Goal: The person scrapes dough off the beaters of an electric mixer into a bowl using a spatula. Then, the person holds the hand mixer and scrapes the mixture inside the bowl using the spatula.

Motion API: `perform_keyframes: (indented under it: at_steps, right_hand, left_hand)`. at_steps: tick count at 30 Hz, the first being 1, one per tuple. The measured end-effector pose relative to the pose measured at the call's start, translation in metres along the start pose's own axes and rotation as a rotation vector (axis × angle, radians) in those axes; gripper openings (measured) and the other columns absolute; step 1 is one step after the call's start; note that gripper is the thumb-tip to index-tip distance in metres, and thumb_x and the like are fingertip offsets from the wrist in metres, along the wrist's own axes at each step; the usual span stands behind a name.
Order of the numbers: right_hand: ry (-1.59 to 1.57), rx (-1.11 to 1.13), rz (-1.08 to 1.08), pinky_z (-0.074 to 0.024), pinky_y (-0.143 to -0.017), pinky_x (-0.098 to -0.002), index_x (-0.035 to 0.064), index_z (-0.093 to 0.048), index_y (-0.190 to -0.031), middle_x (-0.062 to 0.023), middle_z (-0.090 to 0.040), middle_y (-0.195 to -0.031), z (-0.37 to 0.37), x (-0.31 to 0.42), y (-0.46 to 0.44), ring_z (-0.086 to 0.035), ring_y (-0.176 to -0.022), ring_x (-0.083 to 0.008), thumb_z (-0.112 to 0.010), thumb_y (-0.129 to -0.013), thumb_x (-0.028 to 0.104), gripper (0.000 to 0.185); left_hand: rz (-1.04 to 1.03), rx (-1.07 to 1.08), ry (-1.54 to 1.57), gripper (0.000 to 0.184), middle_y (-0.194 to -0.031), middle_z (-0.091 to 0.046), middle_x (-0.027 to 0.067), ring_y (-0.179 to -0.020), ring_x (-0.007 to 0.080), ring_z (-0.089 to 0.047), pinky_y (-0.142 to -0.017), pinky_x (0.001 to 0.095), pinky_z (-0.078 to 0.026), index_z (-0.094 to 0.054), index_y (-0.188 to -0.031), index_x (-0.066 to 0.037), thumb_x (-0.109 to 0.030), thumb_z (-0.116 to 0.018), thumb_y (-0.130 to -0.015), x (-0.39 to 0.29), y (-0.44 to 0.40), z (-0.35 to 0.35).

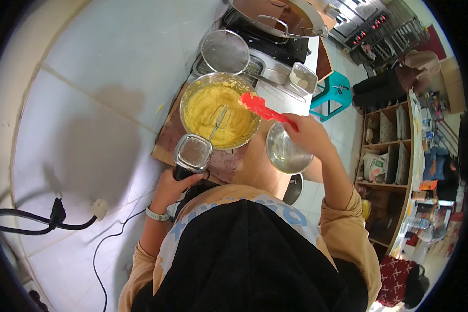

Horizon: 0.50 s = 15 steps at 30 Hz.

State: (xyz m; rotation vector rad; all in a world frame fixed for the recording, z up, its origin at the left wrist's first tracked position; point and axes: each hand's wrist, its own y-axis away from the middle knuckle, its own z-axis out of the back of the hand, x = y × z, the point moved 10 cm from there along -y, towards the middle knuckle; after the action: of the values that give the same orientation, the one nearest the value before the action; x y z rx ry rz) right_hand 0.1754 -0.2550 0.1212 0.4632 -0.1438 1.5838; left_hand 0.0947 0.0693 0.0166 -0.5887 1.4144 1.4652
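Note:
My left hand [175,186] is closed around the dark handle of an electric hand mixer [193,152]. The mixer's wire beater [222,117] dips into thick yellow batter [207,106] inside a metal mixing bowl [184,99]. In my right hand [310,136] is a red spatula [268,111], its blade over the bowl's right side with yellow batter smeared on it. Below the spatula's handle sits a second metal bowl [283,156], with a little residue inside; my right hand covers part of its rim.
Behind the batter bowl lie a round sieve [224,52] and a clear container [302,78]. A large pan [296,23] stands on the stove. A teal stool [334,93] and wooden shelves [382,148] are to the right, with other people nearby. The mixer's cord [106,244] hangs at left.

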Motion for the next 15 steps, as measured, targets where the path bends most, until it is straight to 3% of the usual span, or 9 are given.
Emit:
perform_keyframes:
  at_steps: [2, 5, 11, 15]
  right_hand:
    - [0.096, -0.033, -0.061, -0.0488, -0.067, -0.0437, 0.0101, -0.064, -0.098, -0.0162, -0.064, -0.081, 0.007, 0.015, 0.01, -0.062, -0.075, -0.0346, -0.049, -0.085, 0.028, 0.026]
    - [0.197, -0.034, -0.018, -0.0493, -0.062, -0.0417, 0.0129, -0.063, -0.101, -0.014, -0.064, -0.077, 0.002, 0.021, 0.009, -0.062, -0.072, -0.0331, -0.049, -0.085, 0.027, 0.026]
    - [0.261, -0.105, 0.047, -0.048, -0.057, -0.0442, 0.0108, -0.062, -0.086, -0.0139, -0.062, -0.07, -0.006, 0.039, -0.004, -0.062, -0.065, -0.0322, -0.049, -0.085, 0.026, 0.02]
    - [0.296, -0.105, 0.068, -0.0477, -0.056, -0.0442, 0.0105, -0.061, -0.085, -0.0131, -0.061, -0.068, -0.01, 0.044, -0.007, -0.061, -0.062, -0.0321, -0.048, -0.085, 0.025, 0.02]
  left_hand:
    - [0.011, 0.006, -0.01, 0.036, -0.058, -0.056, 0.0009, -0.051, 0.0078, -0.05, -0.049, 0.0239, -0.039, -0.064, -0.071, -0.001, -0.035, -0.077, -0.07, -0.001, 0.001, -0.001]
    - [0.036, 0.0, 0.02, 0.035, -0.058, -0.056, 0.0001, -0.051, 0.0072, -0.049, -0.049, 0.0233, -0.039, -0.063, -0.071, -0.001, -0.033, -0.077, -0.071, 0.004, 0.001, -0.003]
    - [0.036, 0.007, 0.003, 0.032, -0.059, -0.055, -0.0009, -0.052, 0.0061, -0.048, -0.049, 0.0225, -0.038, -0.062, -0.073, -0.002, -0.031, -0.076, -0.073, -0.001, 0.002, -0.005]
    - [0.041, -0.004, 0.045, 0.03, -0.058, -0.055, -0.001, -0.052, 0.0055, -0.049, -0.048, 0.0217, -0.038, -0.062, -0.072, -0.002, -0.029, -0.076, -0.073, -0.004, 0.003, -0.006]
